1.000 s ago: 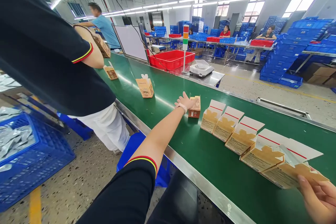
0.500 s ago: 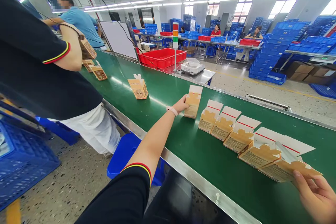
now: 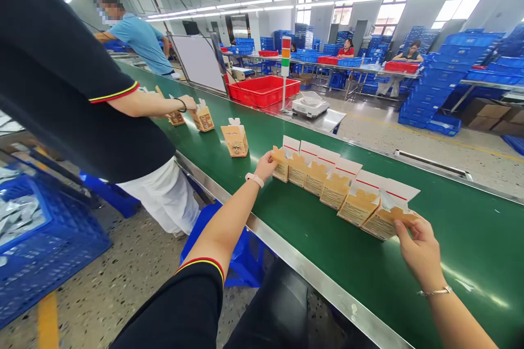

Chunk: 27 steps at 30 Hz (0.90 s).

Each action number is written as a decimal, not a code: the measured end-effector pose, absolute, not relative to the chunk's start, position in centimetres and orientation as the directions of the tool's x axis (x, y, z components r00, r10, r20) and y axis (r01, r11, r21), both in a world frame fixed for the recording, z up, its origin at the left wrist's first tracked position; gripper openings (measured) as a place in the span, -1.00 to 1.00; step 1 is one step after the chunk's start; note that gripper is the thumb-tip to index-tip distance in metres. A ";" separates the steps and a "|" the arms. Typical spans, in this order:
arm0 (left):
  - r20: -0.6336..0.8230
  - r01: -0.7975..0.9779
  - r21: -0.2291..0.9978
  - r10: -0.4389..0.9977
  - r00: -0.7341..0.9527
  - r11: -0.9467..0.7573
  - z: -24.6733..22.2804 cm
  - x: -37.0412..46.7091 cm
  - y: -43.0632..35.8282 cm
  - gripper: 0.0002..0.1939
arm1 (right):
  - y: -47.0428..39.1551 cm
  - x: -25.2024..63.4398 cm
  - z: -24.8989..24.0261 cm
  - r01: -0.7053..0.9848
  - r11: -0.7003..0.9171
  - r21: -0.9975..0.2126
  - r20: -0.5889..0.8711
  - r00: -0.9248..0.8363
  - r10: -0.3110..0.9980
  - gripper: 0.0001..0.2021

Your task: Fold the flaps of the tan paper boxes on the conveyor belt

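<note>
Several open-topped cardboard boxes (image 3: 315, 178) stand side by side in a slanting row on the green conveyor belt (image 3: 327, 262), with white back flaps raised. My left hand (image 3: 267, 165) pinches the front flap of the leftmost box (image 3: 280, 168). At the other end, my right hand (image 3: 417, 237) has its thumb and fingers closed on the flap of the rightmost box (image 3: 380, 223). Clear plastic shows inside that box. A separate box (image 3: 235, 139) with a raised flap stands on the belt to the left of the row.
At the left, a co-worker's hand (image 3: 188, 103) touches another box (image 3: 203, 118). Beyond the belt are a red bin (image 3: 264, 92), a signal light (image 3: 285, 57) and a scale (image 3: 310, 104). A metal rail (image 3: 295, 264) edges the belt; a blue stool (image 3: 245, 253) is below.
My left hand has brought its box against the left end of the row. The row and my right hand appear farther left in view. The co-worker's hand now reaches a box on the belt.
</note>
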<state>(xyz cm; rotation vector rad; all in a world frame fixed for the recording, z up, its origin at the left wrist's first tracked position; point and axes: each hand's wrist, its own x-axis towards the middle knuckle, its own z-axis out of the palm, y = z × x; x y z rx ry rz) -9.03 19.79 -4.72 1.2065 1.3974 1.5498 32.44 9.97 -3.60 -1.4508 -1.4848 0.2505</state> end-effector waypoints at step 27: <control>0.684 0.457 0.510 0.665 0.299 -0.729 -2.0 8.1 7.7 -0.57 | 11.1 30.3 -0.7 0.620 0.625 -0.475 0.576 -0.319 0.753 -0.56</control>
